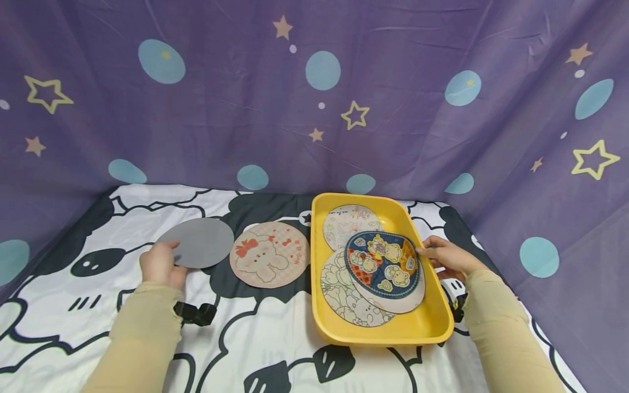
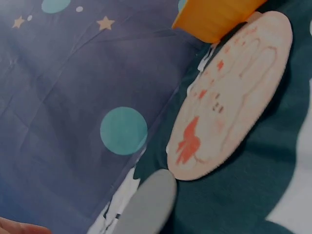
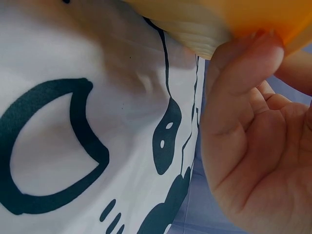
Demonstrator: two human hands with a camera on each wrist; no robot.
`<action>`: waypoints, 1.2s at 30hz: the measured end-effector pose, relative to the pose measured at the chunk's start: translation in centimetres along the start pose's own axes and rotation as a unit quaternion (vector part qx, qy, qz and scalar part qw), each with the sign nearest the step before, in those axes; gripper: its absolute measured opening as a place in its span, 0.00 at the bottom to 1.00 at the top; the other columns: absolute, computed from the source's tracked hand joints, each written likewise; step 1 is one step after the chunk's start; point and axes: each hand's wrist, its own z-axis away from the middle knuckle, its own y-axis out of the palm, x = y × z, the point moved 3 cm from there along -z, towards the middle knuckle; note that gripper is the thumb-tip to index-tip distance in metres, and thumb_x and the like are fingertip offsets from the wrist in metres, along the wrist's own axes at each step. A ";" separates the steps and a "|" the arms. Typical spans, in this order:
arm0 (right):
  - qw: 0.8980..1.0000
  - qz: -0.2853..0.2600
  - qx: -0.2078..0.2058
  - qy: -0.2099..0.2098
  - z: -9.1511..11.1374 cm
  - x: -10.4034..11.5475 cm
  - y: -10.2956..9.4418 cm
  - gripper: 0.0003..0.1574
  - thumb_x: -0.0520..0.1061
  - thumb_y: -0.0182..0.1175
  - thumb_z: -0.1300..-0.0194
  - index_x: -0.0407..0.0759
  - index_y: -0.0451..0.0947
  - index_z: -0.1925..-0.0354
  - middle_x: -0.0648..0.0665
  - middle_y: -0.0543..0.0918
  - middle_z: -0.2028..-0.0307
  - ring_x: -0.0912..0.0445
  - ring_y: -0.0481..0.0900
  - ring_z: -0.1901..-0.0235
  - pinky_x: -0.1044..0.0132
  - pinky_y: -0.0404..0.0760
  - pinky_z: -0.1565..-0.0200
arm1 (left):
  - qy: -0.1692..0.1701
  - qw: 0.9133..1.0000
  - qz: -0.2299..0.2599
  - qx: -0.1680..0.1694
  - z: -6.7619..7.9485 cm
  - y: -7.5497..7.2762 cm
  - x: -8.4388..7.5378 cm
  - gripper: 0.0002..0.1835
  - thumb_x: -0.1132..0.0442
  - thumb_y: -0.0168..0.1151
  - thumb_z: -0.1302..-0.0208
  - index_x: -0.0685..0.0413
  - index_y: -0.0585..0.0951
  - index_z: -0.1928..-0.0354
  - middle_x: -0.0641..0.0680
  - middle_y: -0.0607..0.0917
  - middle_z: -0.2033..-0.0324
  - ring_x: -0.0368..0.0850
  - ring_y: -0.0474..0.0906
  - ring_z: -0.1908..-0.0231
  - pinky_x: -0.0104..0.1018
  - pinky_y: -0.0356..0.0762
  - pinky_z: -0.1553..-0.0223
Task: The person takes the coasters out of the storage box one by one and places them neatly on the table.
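My left hand grips a plain grey round mat by its left edge; in the left wrist view only part of this mat and a bit of finger show. Right beside it lies a pink round mat with a rabbit and red bow. On the right stands a yellow plastic tray. My right hand pinches the tray's right rim, close to the edge of a dark blue round mat with cartoon stickers. From below, the right wrist view shows the hand against the tray's wall.
Under the blue mat in the tray are several overlapping round mats, among them a line-drawn one and a pale one with small drawings. A black-and-white cartoon cloth covers the table. Behind it hangs a purple curtain.
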 end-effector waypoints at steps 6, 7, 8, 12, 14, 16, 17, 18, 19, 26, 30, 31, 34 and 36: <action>1.000 0.000 0.000 0.002 0.1 0.1 -0.1 0.14 0.49 0.54 0.27 0.41 0.65 0.52 0.48 0.80 0.66 0.58 0.82 0.69 0.60 0.88 0.64 | 0.028 0.996 -0.082 -0.021 0.4 0.6 -0.6 0.38 0.66 0.47 0.29 0.48 0.43 0.23 0.42 0.59 0.34 0.38 0.62 0.37 0.36 0.66 0.34; 1.000 0.001 0.000 0.002 0.1 0.1 -0.1 0.14 0.49 0.54 0.27 0.41 0.65 0.52 0.48 0.80 0.66 0.59 0.82 0.69 0.61 0.88 0.65 | 0.029 0.995 -0.089 -0.019 0.4 0.7 -0.6 0.38 0.65 0.47 0.29 0.47 0.42 0.23 0.43 0.59 0.32 0.39 0.62 0.37 0.36 0.66 0.33; 1.000 0.001 0.002 0.000 0.2 0.1 -0.1 0.14 0.49 0.54 0.26 0.41 0.65 0.52 0.48 0.80 0.66 0.59 0.81 0.69 0.61 0.88 0.65 | 0.029 0.995 -0.095 -0.016 0.5 0.8 -0.7 0.39 0.64 0.47 0.29 0.47 0.40 0.23 0.44 0.58 0.31 0.39 0.61 0.36 0.37 0.65 0.33; 1.000 0.001 0.000 0.002 0.2 0.1 0.0 0.14 0.49 0.54 0.27 0.41 0.65 0.52 0.48 0.80 0.67 0.59 0.81 0.70 0.61 0.87 0.65 | 0.026 0.994 -0.100 -0.016 0.8 1.0 -0.9 0.39 0.63 0.47 0.28 0.45 0.40 0.23 0.42 0.61 0.35 0.40 0.63 0.38 0.39 0.65 0.33; 1.000 0.002 0.001 0.000 0.2 0.1 0.0 0.14 0.49 0.54 0.26 0.41 0.65 0.52 0.48 0.80 0.66 0.59 0.81 0.69 0.61 0.87 0.65 | 0.023 0.994 -0.109 -0.016 0.8 1.0 -1.1 0.39 0.62 0.48 0.28 0.45 0.40 0.23 0.40 0.63 0.42 0.38 0.64 0.43 0.38 0.65 0.33; 1.000 0.001 -0.003 0.003 0.2 0.1 0.1 0.14 0.49 0.54 0.27 0.41 0.65 0.52 0.48 0.80 0.66 0.59 0.82 0.69 0.61 0.87 0.65 | 0.018 0.994 -0.107 -0.019 0.8 0.9 -1.2 0.38 0.62 0.49 0.29 0.44 0.43 0.24 0.38 0.64 0.48 0.37 0.66 0.48 0.38 0.66 0.35; 1.000 0.002 -0.003 0.002 0.2 0.1 0.1 0.14 0.49 0.54 0.27 0.41 0.65 0.52 0.47 0.81 0.66 0.58 0.82 0.69 0.61 0.87 0.65 | 0.016 0.994 -0.109 -0.021 0.8 0.9 -1.3 0.38 0.62 0.50 0.29 0.44 0.43 0.24 0.38 0.63 0.49 0.36 0.66 0.49 0.37 0.67 0.35; 1.000 0.003 -0.002 0.001 0.2 0.1 0.1 0.14 0.49 0.54 0.27 0.41 0.65 0.52 0.47 0.81 0.66 0.58 0.82 0.69 0.61 0.87 0.65 | 0.015 0.994 -0.109 -0.024 0.8 0.9 -1.4 0.38 0.62 0.51 0.29 0.44 0.44 0.24 0.38 0.63 0.50 0.36 0.66 0.50 0.36 0.67 0.36; 1.000 0.003 -0.001 0.001 0.2 0.1 0.1 0.14 0.49 0.54 0.27 0.41 0.65 0.52 0.47 0.81 0.65 0.58 0.82 0.68 0.60 0.87 0.64 | 0.014 0.993 -0.112 -0.026 0.8 0.9 -1.5 0.38 0.62 0.51 0.30 0.45 0.44 0.24 0.38 0.63 0.50 0.36 0.66 0.51 0.35 0.67 0.36; 1.000 0.000 0.001 0.001 0.2 0.1 0.1 0.14 0.48 0.54 0.26 0.40 0.65 0.52 0.47 0.81 0.66 0.58 0.82 0.69 0.60 0.87 0.64 | 0.005 0.994 -0.105 -0.026 0.9 1.3 -1.9 0.36 0.63 0.53 0.31 0.44 0.50 0.26 0.38 0.65 0.51 0.36 0.67 0.53 0.35 0.67 0.39; 1.000 -0.003 0.001 0.004 0.2 0.1 0.1 0.14 0.48 0.54 0.26 0.41 0.65 0.52 0.48 0.81 0.66 0.59 0.82 0.69 0.61 0.87 0.65 | 0.007 0.995 -0.098 -0.018 1.1 1.7 -2.0 0.27 0.64 0.54 0.32 0.43 0.58 0.34 0.40 0.67 0.53 0.38 0.70 0.55 0.32 0.74 0.51; 1.000 -0.002 0.003 0.003 0.3 0.1 0.1 0.14 0.49 0.54 0.26 0.41 0.65 0.52 0.48 0.81 0.67 0.59 0.82 0.69 0.61 0.87 0.65 | 0.006 0.995 -0.094 -0.015 1.2 1.7 -2.0 0.24 0.64 0.54 0.32 0.42 0.60 0.38 0.40 0.68 0.53 0.38 0.70 0.56 0.31 0.75 0.54; 1.000 -0.001 0.005 0.001 0.3 0.2 0.1 0.15 0.49 0.54 0.26 0.41 0.64 0.52 0.48 0.81 0.67 0.59 0.82 0.70 0.61 0.87 0.65 | 0.002 0.997 -0.074 -0.008 1.4 2.0 -2.1 0.17 0.65 0.54 0.32 0.39 0.63 0.47 0.39 0.67 0.53 0.38 0.71 0.58 0.27 0.77 0.63; 1.000 0.000 0.008 -0.001 0.3 0.2 0.1 0.15 0.49 0.54 0.26 0.41 0.64 0.51 0.48 0.81 0.66 0.59 0.82 0.70 0.61 0.87 0.65 | 0.001 0.998 -0.064 -0.004 1.5 2.1 -2.2 0.15 0.66 0.54 0.32 0.39 0.63 0.52 0.39 0.67 0.54 0.38 0.72 0.59 0.26 0.78 0.66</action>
